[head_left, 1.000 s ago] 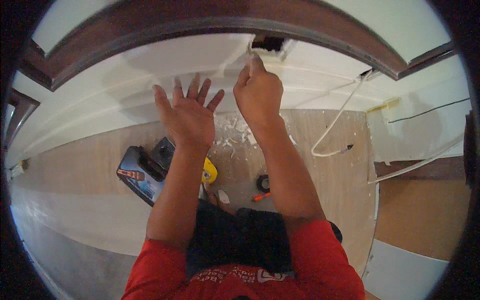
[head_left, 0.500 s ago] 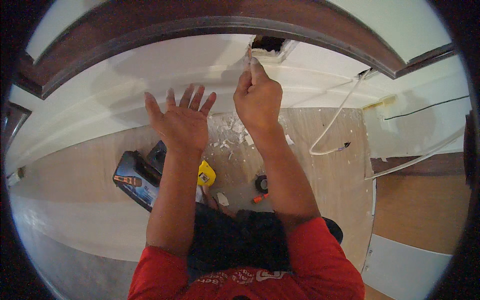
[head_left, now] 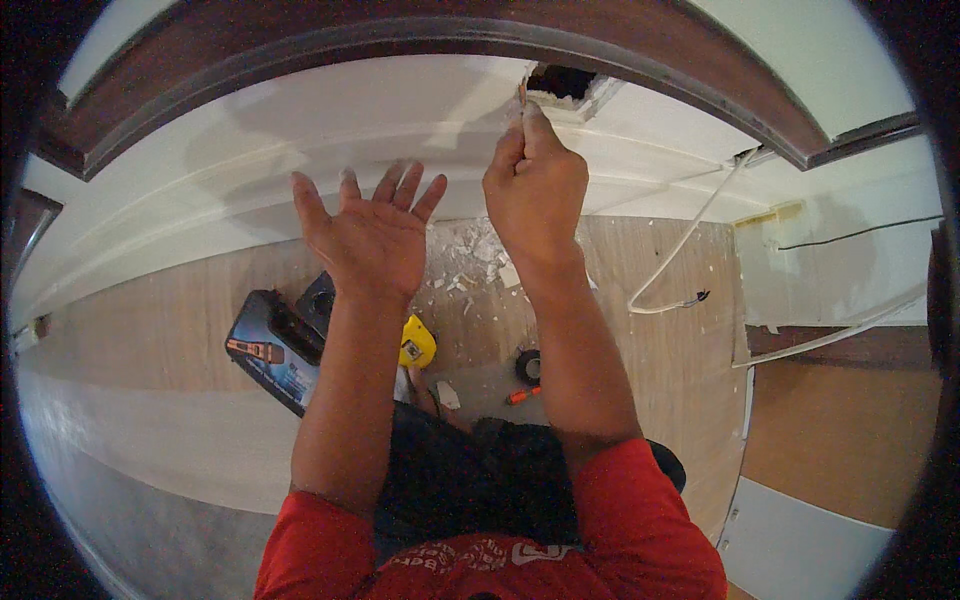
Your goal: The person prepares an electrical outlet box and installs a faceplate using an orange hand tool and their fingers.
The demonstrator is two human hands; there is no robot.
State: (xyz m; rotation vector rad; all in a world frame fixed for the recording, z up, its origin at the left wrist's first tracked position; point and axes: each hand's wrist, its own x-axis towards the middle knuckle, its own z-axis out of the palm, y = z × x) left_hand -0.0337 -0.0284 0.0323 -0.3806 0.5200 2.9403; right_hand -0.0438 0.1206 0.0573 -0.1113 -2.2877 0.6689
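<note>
My right hand (head_left: pixel 535 180) is raised to the left edge of a rough square hole (head_left: pixel 560 82) in the white wall (head_left: pixel 420 100), fingers closed on something thin and reddish that is too small to make out. My left hand (head_left: pixel 370 230) is open beside it, palm turned up and fingers spread, with nothing in it. Below my hands, white chips and fragments (head_left: pixel 485 250) lie scattered on the light wood-look floor (head_left: pixel 660 380).
Low on the left lie a dark-and-blue tool case (head_left: pixel 260 350) and a yellow tool (head_left: pixel 418 342). A black tape roll (head_left: pixel 527 365) and orange-handled tool (head_left: pixel 520 395) lie between my forearms. A loose white cable (head_left: pixel 668 260) hangs at right. A dark wooden frame (head_left: pixel 430 35) arches across the top.
My right hand stays closed at the hole's left edge, appearing slightly further right along with the hole. My left hand stays open and has shifted slightly, lower and then back up.
</note>
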